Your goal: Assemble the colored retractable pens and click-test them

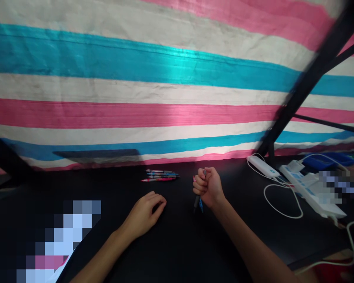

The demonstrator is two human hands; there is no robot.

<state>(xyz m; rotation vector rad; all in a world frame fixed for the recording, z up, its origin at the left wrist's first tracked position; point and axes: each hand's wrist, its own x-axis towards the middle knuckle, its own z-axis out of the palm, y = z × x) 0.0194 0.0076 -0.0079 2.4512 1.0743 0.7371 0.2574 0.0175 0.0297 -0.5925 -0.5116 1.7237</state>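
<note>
My right hand (208,186) is closed in a fist round a few pens (198,202), which stand upright with their lower ends touching the black table (177,243). My left hand (146,214) rests palm down on the table to the left, fingers loosely curled, holding nothing. A small pile of pens (159,175), red and blue, lies flat on the table beyond both hands, near the striped cloth.
A pink, white and teal striped tarp (153,86) hangs behind the table. At the right lie a white power bank (263,166), a white power strip (308,190) and looping white cables (283,208). A black frame bar (309,74) slants up at right.
</note>
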